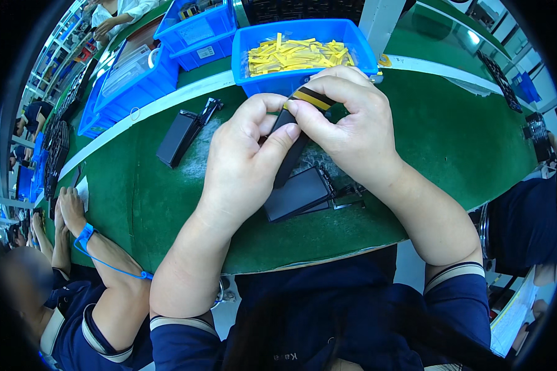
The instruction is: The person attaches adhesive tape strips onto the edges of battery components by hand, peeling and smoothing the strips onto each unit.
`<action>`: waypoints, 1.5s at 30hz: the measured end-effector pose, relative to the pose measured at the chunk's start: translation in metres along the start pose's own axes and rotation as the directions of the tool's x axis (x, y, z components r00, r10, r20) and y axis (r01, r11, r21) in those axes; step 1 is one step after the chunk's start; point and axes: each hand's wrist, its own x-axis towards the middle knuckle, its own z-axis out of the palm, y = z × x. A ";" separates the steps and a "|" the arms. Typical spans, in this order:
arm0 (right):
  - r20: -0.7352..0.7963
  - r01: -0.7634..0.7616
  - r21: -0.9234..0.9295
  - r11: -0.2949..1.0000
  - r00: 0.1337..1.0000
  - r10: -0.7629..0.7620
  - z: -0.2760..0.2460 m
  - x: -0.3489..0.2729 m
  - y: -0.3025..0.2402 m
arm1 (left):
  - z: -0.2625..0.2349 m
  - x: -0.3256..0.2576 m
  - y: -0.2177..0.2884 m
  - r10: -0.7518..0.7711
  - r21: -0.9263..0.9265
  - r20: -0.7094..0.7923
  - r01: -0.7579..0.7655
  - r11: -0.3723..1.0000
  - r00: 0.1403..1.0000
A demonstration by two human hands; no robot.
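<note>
Above the green work mat, my left hand (229, 161) is closed around a slim black rectangular block (284, 167), held tilted. My right hand (356, 117) pinches a strip with black and yellow bands (314, 98) at the block's upper end. Both thumbs meet near that end, and the fingers partly hide where strip and block touch. Below my hands, one or more flat black blocks (297, 196) with small black connector parts lie on the mat. Another black block (179, 137) with a similar part lies to the left of my left hand.
Just beyond my hands stands a blue bin (244, 77) holding many yellow strips (300, 57). More blue bins (201, 52) are at the back left. A white rail (195, 91) crosses the green table (148, 210). At left, a co-worker's arm (114, 247) wears a blue wrist strap.
</note>
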 end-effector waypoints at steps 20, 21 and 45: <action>-0.013 0.349 -0.115 0.930 0.936 -0.352 -0.020 0.014 -0.004 | -0.008 0.005 -0.001 -0.040 -0.312 -0.016 0.033 0.950 0.999; 0.063 0.351 -0.091 0.932 0.936 -0.346 -0.019 0.010 -0.011 | -0.007 0.006 -0.002 0.003 -0.451 -0.006 -0.005 0.892 1.000; -0.098 0.087 0.129 0.988 0.992 -0.075 -0.011 0.009 -0.004 | -0.006 0.006 0.006 0.053 -0.426 -0.021 -0.057 0.903 0.998</action>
